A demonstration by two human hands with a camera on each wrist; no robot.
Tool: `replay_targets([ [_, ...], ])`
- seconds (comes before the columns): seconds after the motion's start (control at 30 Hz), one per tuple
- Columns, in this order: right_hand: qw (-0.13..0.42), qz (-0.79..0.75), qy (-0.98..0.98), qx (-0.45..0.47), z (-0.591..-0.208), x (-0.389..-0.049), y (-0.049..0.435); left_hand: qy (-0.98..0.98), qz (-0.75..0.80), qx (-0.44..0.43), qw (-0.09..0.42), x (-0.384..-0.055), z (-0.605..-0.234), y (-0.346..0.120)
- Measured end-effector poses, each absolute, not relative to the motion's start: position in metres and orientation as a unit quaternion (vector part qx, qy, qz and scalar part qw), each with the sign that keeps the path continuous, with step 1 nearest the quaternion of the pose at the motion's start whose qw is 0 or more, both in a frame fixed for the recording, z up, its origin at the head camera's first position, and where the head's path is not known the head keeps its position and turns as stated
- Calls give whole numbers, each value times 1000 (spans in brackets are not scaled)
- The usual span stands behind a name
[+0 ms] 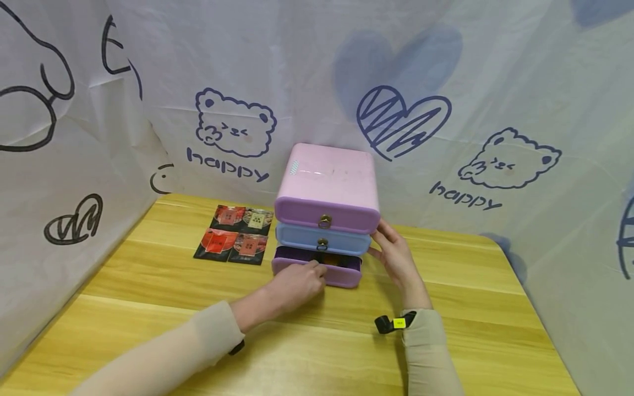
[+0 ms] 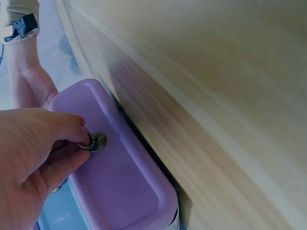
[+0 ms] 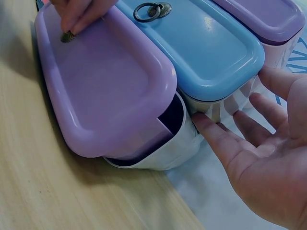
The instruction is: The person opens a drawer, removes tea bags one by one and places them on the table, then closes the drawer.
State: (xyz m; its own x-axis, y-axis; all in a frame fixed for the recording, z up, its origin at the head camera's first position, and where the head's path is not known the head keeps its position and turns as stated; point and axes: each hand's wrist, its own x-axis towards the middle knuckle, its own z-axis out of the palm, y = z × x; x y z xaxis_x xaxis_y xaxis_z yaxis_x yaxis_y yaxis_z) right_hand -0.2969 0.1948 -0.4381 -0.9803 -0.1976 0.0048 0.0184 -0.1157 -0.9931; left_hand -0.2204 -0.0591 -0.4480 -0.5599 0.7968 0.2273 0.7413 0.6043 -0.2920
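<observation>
A small three-drawer cabinet [image 1: 337,170] with a pink top stands against the back sheet. Its lowest drawer, with a purple front [image 1: 344,276], is pulled partway out, and something dark and orange [image 1: 331,259] shows inside, too small to identify. My left hand [image 1: 299,283] pinches the brass ring pull [image 2: 98,142] of that drawer between thumb and fingers. On the cabinet's right side my right hand [image 1: 396,261] rests with its fingertips, fingers fairly straight, beside the blue middle drawer [image 3: 201,52]. Both the blue drawer and the top purple drawer [image 1: 297,210] are closed.
Several black-and-red food packets [image 1: 216,242] lie in a block on the wooden table [image 1: 470,308], left of the cabinet. A white sheet [image 1: 317,71] with drawn bears and hearts hangs behind and along the sides.
</observation>
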Motion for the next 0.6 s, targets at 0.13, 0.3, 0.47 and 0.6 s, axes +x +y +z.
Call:
replay_targets([
  [0.13,73,-745,659,-69,-438,-297,195,-885,63,-434,158,-215,-447,-60],
  [0.3,73,-746,658,-74,-438,-296,195,-885,52,-436,155,-206,-446,-60],
  [0.47,70,-744,660,-75,-439,-297,195,-882,61,-443,149,-198,-444,-61],
  [0.6,69,-743,661,-73,-440,-297,194,-880,69,-447,146,-193,-445,-61],
])
